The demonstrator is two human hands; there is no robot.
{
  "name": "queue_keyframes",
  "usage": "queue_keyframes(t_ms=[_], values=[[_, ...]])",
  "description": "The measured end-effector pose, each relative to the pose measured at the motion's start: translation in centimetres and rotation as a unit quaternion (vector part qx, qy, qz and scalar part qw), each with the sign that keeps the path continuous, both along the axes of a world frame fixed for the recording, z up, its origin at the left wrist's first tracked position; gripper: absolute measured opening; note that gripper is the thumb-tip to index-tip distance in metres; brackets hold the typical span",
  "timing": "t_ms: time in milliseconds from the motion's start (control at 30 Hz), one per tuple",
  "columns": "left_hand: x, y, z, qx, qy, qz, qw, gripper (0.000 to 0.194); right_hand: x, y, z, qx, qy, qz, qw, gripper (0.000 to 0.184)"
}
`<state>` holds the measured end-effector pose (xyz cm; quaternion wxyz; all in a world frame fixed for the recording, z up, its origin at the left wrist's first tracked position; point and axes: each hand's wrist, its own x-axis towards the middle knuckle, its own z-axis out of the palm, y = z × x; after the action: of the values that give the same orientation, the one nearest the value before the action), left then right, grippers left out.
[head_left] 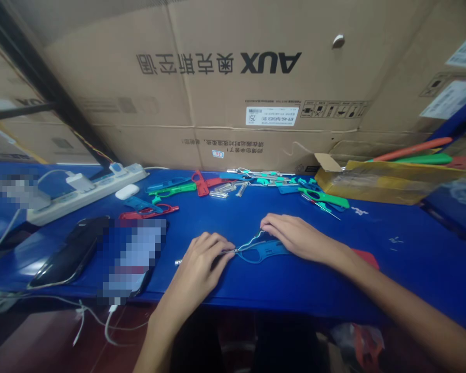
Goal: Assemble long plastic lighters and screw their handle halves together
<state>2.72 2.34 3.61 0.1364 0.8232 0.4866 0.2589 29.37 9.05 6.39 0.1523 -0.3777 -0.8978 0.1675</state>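
A blue plastic part with an oval loop at one end lies flat on the blue table between my hands. My left hand is closed in a pinch on the narrow loop end of this part. A shiny metal tip sticks out to the left from under that hand. Thin white and green wires rise from near the left fingertips. The right hand pinches the far end of these wires above the blue part, hiding its right end. Beside the right wrist a red piece shows partly.
At the back lie several red, green and blue plastic parts, clear pieces and wires. A yellow box stands back right. On the left are a phone, a black object and a power strip. Cartons wall the back.
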Motion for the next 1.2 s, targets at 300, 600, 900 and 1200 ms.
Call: queue_keyframes(t_ms=[300, 600, 900, 1200], values=[[0.2, -0.1, 0.1, 0.007, 0.018, -0.007, 1.000, 0.013, -1.2, -3.1, -2.5, 0.126, -0.059, -0.121, 0.983, 0.031], [1.0, 0.0, 0.5, 0.067, 0.050, -0.061, 0.995, 0.011, -1.4, -2.8, -2.4, 0.071, -0.090, -0.175, 0.978, 0.028], [2.5, 1.0, 0.3, 0.126, 0.078, -0.076, 0.986, 0.015, -1.4, -2.9, -2.2, 0.073, -0.083, -0.166, 0.980, 0.029], [3.2, 0.9, -0.1, 0.080, 0.023, -0.051, 0.995, 0.019, -0.9, -2.4, -2.5, 0.174, -0.067, -0.143, 0.972, 0.037]])
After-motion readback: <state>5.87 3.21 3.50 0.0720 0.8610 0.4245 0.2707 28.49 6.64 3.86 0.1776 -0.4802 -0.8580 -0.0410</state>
